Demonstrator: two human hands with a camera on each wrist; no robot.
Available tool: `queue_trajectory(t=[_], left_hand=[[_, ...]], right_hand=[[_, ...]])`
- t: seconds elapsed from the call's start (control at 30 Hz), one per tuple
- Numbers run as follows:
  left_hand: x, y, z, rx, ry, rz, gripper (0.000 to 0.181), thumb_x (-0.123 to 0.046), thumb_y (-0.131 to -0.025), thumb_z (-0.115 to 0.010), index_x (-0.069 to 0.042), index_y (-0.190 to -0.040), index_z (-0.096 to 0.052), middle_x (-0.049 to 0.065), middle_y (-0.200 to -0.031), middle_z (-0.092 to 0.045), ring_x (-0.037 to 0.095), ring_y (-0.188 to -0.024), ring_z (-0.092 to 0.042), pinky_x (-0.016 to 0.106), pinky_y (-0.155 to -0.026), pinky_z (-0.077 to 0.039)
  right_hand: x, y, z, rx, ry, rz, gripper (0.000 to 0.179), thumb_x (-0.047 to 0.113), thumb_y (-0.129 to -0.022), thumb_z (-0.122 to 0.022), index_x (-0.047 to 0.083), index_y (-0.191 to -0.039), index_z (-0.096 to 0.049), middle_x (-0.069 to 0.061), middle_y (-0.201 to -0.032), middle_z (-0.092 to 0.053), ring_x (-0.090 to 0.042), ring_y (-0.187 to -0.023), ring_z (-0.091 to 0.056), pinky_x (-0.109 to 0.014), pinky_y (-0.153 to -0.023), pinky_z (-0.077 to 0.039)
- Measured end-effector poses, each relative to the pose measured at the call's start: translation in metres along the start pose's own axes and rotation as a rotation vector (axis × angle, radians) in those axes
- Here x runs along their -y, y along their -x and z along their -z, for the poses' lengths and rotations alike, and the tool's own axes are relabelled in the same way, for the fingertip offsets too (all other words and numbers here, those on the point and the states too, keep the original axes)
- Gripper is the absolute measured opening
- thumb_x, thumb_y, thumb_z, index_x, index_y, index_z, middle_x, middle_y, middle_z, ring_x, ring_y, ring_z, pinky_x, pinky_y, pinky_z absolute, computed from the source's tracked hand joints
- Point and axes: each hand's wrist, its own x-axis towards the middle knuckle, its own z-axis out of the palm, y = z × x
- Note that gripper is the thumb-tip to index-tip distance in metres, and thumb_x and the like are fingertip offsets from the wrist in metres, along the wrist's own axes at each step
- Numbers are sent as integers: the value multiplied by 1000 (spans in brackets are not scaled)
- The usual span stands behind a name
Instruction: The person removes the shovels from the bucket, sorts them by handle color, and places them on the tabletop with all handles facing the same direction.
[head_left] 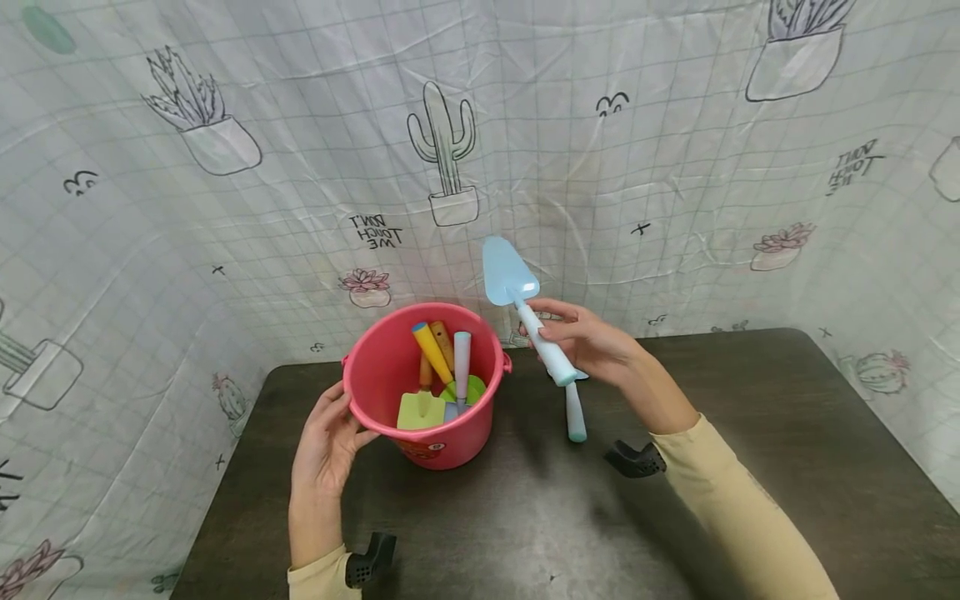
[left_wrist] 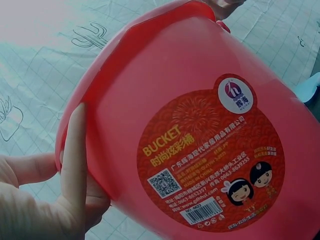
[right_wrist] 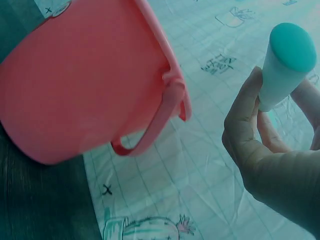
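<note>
My right hand [head_left: 600, 346] holds a garden trowel [head_left: 508, 271] by its pale handle, its light blue blade raised up and away, right of the bucket. In the right wrist view, the thumb and fingers close round the handle [right_wrist: 280, 82] below its teal end. A red plastic bucket [head_left: 450, 447] stands on the table, and my left hand [head_left: 324, 450] grips its left side at the rim. In the left wrist view one digit lies along the bucket's outer wall [left_wrist: 125, 90]. A second pale-handled tool [head_left: 575, 412] lies under my right hand, its head mostly hidden.
Inside the bucket are several hand tools: a yellow-green shovel head [head_left: 422, 410], a yellow handle [head_left: 432, 346], a wooden handle [head_left: 443, 343] and a lilac handle [head_left: 462, 358]. The dark table [head_left: 450, 542] meets a patterned cloth backdrop [head_left: 555, 158] at the back and sides.
</note>
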Motion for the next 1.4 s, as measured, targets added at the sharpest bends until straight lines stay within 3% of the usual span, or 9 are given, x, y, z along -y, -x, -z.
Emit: queue_trajectory(t=[0.17,0.53,0.77,1.07,1.4], left_hand=[[0,1,1,21,26,5,33,-9,-101,-47,-7,-133,-39,16,-138,-40,27,-119,-54,48,-75,-54],[0,1,-1,28,50,4,34,-8,-101,-46,-7,-133,-36,17,-142,-35,27,-123,-51,50,-76,-53],[2,2,0,19,64,-4,28,-6,-100,-46,-7,-128,-41,17,-141,-37,27,-119,-55,49,-73,-54],[2,3,-1,-11,13,-4,33,-10,-100,-48,-9,-132,-40,16,-146,-34,35,-135,-35,51,-78,-52],[3,4,0,-13,28,2,32,-10,-100,-48,-10,-131,-40,15,-145,-36,34,-136,-34,52,-78,-52]], right_hand=[[0,9,12,-18,-30,7,38,1,-95,-51,12,-132,-45,-7,-99,-61,-19,-84,-64,-35,-70,-54],[-7,22,31,-29,-74,16,34,-1,-96,-49,13,-126,-52,-6,-102,-63,-20,-89,-64,-31,-75,-54],[-17,28,45,-42,-86,10,34,-1,-97,-47,11,-130,-46,-5,-102,-63,-20,-88,-66,-30,-72,-54],[-24,35,65,-89,-119,15,37,-3,-98,-45,11,-131,-44,-7,-108,-63,-20,-91,-65,-31,-80,-53],[-35,44,87,-153,-154,1,40,1,-99,-47,12,-136,-36,-7,-109,-61,-18,-92,-62,-28,-78,-52]])
